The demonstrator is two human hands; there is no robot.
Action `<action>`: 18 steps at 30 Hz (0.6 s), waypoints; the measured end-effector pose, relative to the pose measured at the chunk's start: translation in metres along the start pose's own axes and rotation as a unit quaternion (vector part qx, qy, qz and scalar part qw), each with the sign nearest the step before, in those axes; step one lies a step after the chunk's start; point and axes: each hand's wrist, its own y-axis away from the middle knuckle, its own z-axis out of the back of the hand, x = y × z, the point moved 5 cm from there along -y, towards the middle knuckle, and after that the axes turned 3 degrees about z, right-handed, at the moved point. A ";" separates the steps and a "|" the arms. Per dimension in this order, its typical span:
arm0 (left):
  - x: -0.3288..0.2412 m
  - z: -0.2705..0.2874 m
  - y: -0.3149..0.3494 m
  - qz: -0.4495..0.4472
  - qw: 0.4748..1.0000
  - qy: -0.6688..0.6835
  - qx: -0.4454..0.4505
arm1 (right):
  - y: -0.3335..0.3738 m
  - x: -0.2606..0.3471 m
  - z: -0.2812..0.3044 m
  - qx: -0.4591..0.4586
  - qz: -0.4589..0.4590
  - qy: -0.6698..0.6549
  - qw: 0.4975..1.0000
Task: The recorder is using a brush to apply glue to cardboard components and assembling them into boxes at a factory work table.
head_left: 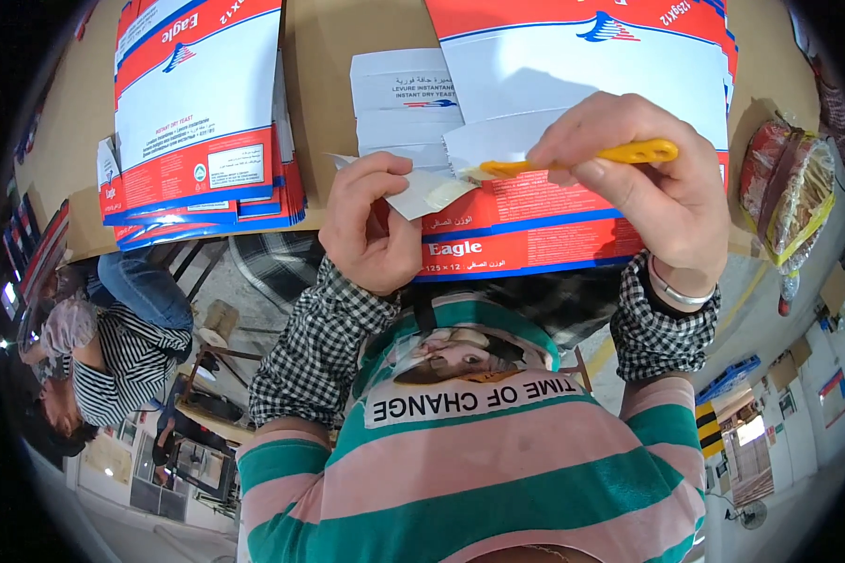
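Note:
In front of me lies a pile of flat printed cartons in red, white and blue. My left hand is closed on a small white carton flap, its fingers and thumb bending it up at the pile's left edge. My right hand grips a brush with a yellow handle. The brush's pale tip touches or nearly touches the lifted flap, beside a yellowish smear on it. Other white flaps of the carton stick out just beyond my left hand.
Another stack of flat cartons stands at the left on the brown table. A plastic-wrapped bundle lies at the table's right side. To the left, beyond the table, a person in a striped top sits.

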 end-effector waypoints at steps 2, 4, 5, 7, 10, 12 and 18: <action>0.000 -0.001 0.000 0.000 1.000 -0.002 0.008 | -0.003 -0.002 -0.001 0.009 0.016 0.008 1.000; 0.000 -0.001 0.000 -0.003 1.000 -0.001 -0.002 | -0.004 -0.001 -0.002 0.019 0.033 0.015 0.999; 0.000 -0.001 0.000 -0.003 1.000 -0.001 -0.003 | -0.003 0.000 -0.001 0.004 0.031 0.009 0.999; 0.000 -0.001 0.000 0.004 1.000 0.008 -0.002 | -0.003 0.000 0.002 -0.011 0.028 0.003 1.000; -0.001 -0.001 -0.001 -0.009 1.000 -0.017 -0.003 | -0.004 -0.003 -0.003 0.050 0.021 0.031 0.998; 0.000 0.000 -0.001 -0.017 1.000 -0.014 -0.013 | -0.006 -0.005 -0.001 -0.013 0.014 0.036 0.999; 0.001 0.000 -0.002 -0.027 0.999 -0.001 -0.017 | -0.010 -0.004 -0.006 0.033 -0.029 0.036 0.998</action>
